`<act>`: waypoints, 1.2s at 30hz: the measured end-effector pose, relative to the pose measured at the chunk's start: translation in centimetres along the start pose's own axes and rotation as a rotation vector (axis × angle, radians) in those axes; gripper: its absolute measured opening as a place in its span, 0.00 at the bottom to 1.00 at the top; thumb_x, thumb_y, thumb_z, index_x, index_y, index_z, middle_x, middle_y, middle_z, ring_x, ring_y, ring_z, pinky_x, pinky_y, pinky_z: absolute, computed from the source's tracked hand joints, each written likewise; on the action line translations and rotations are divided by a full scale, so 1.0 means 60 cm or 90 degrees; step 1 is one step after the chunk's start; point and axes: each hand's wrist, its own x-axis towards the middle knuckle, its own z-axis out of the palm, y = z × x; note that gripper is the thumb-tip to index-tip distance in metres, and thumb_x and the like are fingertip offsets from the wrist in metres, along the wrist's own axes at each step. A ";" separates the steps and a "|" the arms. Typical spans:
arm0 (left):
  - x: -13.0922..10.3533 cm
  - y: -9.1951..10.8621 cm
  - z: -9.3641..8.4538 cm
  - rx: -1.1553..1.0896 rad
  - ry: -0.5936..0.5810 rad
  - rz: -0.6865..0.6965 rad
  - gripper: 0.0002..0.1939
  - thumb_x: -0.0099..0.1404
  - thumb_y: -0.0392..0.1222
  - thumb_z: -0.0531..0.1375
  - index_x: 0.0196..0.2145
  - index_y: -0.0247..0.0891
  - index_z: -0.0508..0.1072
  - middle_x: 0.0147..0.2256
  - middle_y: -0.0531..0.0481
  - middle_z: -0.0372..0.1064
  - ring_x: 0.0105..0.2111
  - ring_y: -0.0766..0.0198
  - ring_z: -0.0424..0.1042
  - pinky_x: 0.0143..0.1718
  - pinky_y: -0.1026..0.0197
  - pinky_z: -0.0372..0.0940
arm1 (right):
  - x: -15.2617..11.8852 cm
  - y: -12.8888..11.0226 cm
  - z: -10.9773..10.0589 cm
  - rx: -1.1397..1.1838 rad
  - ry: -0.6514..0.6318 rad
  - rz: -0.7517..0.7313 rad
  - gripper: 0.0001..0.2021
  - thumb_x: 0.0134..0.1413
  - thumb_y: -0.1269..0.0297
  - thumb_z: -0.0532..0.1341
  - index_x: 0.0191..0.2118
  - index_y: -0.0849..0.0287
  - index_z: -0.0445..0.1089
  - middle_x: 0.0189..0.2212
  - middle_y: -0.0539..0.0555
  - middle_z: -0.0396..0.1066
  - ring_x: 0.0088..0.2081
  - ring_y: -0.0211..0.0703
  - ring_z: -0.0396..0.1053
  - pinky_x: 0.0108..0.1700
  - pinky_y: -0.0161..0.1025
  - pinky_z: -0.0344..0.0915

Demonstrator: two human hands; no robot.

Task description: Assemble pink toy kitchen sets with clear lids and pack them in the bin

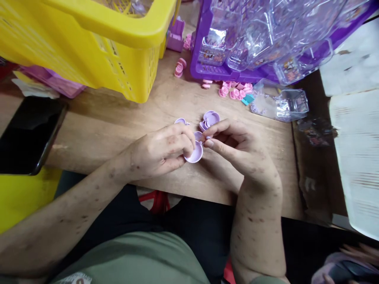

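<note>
My left hand is closed on a small lilac plastic case, made of rounded shell-like halves spread apart above the table. Its fingers cover part of the case. Thumb and forefinger of my right hand pinch a tiny lilac piece right beside the case's edge; the piece is too small to name. Just beyond my fingertips, another lilac case lies opened on the wooden table. Further left, a lilac shell part shows partly behind my left hand.
A yellow basket stands at the back left, a purple crate of clear plastic containers at the back right. Pink spool-like parts and a clear box lie before the crate. A black phone rests at left.
</note>
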 end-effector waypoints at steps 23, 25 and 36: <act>0.000 -0.004 0.000 0.051 0.003 0.011 0.07 0.76 0.33 0.66 0.49 0.42 0.77 0.45 0.48 0.84 0.49 0.60 0.85 0.59 0.55 0.80 | -0.003 0.010 -0.001 0.017 -0.008 0.018 0.09 0.60 0.54 0.80 0.41 0.48 0.86 0.40 0.52 0.84 0.42 0.48 0.82 0.48 0.48 0.84; -0.001 -0.004 -0.001 0.058 0.000 0.011 0.07 0.77 0.34 0.66 0.49 0.42 0.77 0.46 0.48 0.84 0.49 0.60 0.85 0.59 0.55 0.80 | -0.003 0.010 -0.002 0.010 -0.006 0.020 0.09 0.60 0.53 0.80 0.41 0.48 0.86 0.40 0.52 0.85 0.42 0.48 0.82 0.49 0.48 0.84; -0.003 -0.003 0.001 0.105 0.013 0.003 0.05 0.80 0.36 0.65 0.51 0.42 0.76 0.47 0.47 0.84 0.50 0.59 0.85 0.60 0.54 0.79 | -0.004 0.010 -0.004 0.000 -0.003 0.007 0.08 0.60 0.55 0.81 0.41 0.48 0.87 0.40 0.52 0.85 0.42 0.47 0.83 0.50 0.48 0.84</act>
